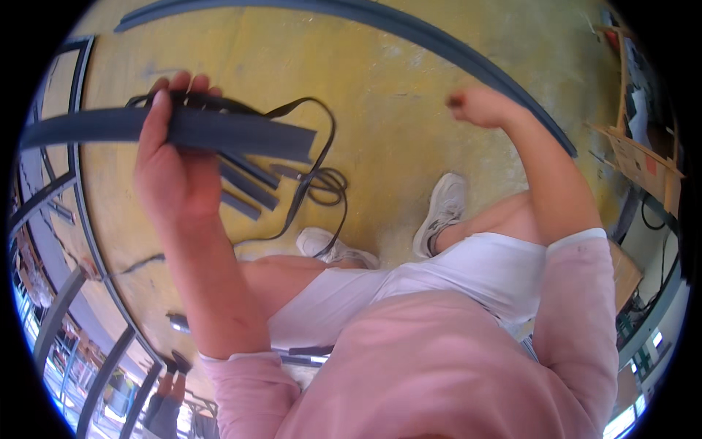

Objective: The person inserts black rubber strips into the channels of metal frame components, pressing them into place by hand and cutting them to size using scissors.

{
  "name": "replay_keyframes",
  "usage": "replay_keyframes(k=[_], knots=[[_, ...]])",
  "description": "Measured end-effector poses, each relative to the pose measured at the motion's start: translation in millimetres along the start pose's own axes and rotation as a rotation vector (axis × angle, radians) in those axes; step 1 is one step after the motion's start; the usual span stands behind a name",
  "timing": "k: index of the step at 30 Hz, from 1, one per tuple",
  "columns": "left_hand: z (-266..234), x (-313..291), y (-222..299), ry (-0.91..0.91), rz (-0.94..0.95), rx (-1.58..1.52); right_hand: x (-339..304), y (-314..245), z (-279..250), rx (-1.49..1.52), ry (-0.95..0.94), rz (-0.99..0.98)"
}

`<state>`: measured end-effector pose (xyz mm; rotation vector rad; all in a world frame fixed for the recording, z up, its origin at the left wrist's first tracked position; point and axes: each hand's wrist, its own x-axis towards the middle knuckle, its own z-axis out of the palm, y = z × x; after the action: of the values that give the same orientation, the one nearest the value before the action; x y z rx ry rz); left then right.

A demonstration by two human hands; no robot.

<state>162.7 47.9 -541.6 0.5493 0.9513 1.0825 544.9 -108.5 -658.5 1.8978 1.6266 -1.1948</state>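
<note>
Along the far side of the wide head view, a long grey strip (439,40) bows across, its left end near a dark metal frame (84,146) and its right end short of a cardboard box (640,157). On the near side of that strip, the widest open room runs through the middle, between the left hand (179,175) and the right hand (479,106), and down to the person's white shoes (444,212).

Beneath the long grey strip spreads a yellow floor (387,139), scuffed and marked with pale patches. Nearer the person than the strip's left part, a few short grey pieces (248,184) lie side by side there, and a black cable (333,132) loops and coils just to their right.

Nearer than the long grey strip's left end, a held grey profile (241,132) rests across the left palm, gripped between thumb and fingers. Its cut end points toward the middle, and the other end runs out over the frame. Part of the cable passes behind it, by the fingers. Just beside the long strip's right half, the right hand is loosely curled, well apart from the profile; blur hides whether anything is in it.
</note>
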Motion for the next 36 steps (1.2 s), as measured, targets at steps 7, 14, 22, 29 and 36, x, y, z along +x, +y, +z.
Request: replay_keyframes(k=[7,14,22,29,36], knots=[[2.9,-5.1,5.0,-0.023,0.048,-0.003,-14.9,-109.2,179.5,-0.161,-0.158,-0.688],[-1.9,-9.5,3.3,-0.033,0.004,0.174,25.6,-274.9,244.9,-0.288,-0.453,-0.645],[-45.6,-12.5,22.2,0.058,0.129,0.526,111.3,-81.3,74.7,1.148,0.031,-0.260],[-37.2,-27.2,62.8,0.068,0.155,0.331,120.6,2.3,137.8,1.009,0.676,0.745],[-68.8,-26.1,92.9,0.104,0.290,0.365,105.7,-162.4,147.8,0.054,0.671,-0.348]])
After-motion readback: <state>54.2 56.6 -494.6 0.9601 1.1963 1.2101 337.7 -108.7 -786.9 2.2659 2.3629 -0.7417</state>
